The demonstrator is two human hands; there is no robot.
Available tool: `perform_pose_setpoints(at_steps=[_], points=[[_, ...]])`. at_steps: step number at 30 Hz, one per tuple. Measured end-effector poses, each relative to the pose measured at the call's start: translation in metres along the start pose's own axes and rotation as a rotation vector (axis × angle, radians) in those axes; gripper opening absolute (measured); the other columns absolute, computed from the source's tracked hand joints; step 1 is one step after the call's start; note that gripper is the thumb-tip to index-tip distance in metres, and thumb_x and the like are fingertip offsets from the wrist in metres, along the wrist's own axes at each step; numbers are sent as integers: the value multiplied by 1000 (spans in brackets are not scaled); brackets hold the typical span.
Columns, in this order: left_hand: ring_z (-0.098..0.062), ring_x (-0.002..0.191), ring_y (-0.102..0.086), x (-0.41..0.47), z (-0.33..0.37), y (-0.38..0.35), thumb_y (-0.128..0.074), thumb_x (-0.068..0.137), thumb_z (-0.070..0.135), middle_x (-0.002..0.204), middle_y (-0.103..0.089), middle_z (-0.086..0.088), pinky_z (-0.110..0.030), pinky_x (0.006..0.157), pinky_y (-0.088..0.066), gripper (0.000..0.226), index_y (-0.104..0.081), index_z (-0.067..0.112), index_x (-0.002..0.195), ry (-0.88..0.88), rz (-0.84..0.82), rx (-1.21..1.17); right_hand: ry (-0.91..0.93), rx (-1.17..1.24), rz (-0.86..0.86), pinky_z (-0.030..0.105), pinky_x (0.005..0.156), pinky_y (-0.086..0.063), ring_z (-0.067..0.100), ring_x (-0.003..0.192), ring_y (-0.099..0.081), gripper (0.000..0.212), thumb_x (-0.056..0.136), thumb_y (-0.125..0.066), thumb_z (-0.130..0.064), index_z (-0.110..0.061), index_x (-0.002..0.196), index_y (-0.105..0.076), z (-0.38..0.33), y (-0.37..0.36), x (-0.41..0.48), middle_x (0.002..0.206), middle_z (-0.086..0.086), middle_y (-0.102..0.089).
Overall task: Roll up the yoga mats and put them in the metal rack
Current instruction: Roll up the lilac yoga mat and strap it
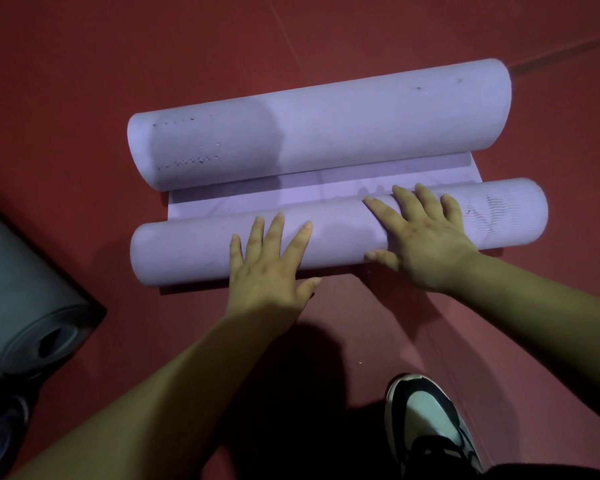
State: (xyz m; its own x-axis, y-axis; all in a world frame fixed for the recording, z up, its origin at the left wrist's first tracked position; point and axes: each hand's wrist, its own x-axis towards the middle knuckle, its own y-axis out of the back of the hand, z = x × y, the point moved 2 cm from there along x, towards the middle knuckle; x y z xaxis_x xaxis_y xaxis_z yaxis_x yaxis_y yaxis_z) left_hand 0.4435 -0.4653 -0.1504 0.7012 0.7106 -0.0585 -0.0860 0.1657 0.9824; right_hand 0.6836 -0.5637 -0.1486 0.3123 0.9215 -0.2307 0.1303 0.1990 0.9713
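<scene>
Near our shoe, we pressed left hand and right hand flat (fingers spread, gripping nothing) on the near roll, keeping it tight.

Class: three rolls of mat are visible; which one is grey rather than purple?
The grey roll at the left edge. The purple near roll, under both hands, and the purple far roll are lilac.

- The floor is dark red, matte and smooth, and fills nearly the whole view.
- Thin pale seam lines run across it toward the far edge; a darker seam slants in at the far right corner.
- Light is dim, leaving a broad dark shadow on the floor along the near edge.
- No walls, windows or furniture can be made out.
</scene>
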Motion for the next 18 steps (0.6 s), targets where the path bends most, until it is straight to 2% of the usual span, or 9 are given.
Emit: perform_pose_setpoints(at_steps=[3,9,14,18], points=[[-34,155,-9,4,-5,-2,-50,86,68,168,-16,-6,-61,120,-5,85,-17,41,159,-21,-7,15,9,-13,-6,61,118,-10,40,153,-9,97,72,-11,-86,-44,159,-1,1,2,2,168,11,-13],[-28,155,8,21,-10,2,-50,89,71,170,4,0,-56,121,6,92,4,44,159,-25,-95,57,51,-36,50,64,117,-16,44,149,-20,100,74,-34,-85,-37,160,-13,3,-4,7,162,17,-27],[-29,155,6,39,-14,5,-50,85,77,170,4,1,-58,121,4,98,7,44,158,-35,-100,106,98,-104,60,64,111,-27,43,135,-40,104,70,-34,-90,-33,157,-27,8,7,25,150,19,-44],[-36,154,2,51,-19,4,-52,78,83,170,1,-4,-61,121,1,107,7,44,158,-56,-114,171,144,-127,57,61,109,-30,41,124,-45,101,74,-32,-90,-33,157,-27,14,14,34,142,17,-49]])
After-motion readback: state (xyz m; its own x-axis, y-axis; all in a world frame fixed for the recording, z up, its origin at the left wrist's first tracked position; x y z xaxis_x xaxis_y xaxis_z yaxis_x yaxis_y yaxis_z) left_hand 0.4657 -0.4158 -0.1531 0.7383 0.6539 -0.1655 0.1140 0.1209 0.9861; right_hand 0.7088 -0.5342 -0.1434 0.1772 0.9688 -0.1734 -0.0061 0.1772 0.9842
